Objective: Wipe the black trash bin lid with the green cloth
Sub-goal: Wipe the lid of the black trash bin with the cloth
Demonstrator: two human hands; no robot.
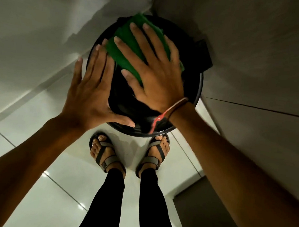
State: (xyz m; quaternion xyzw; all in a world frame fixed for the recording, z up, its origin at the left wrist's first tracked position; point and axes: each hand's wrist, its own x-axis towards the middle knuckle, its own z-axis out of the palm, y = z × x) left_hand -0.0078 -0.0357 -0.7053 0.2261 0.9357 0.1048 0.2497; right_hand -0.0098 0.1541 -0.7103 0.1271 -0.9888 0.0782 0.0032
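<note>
The round black trash bin lid [138, 110] fills the upper middle of the head view, glossy and dark. A folded green cloth [125, 46] lies on its far half. My right hand [154, 72] presses flat on the cloth with fingers spread; a red string hangs from that wrist. My left hand [90, 93] rests flat against the lid's left rim, fingers straight and together, thumb along the near edge, holding nothing.
The bin stands in a corner between a pale wall [34, 31] on the left and a grey cabinet face [258, 59] on the right. A black part [204, 54] sticks out behind the lid. My sandalled feet [103, 151] stand on white floor tiles just below the bin.
</note>
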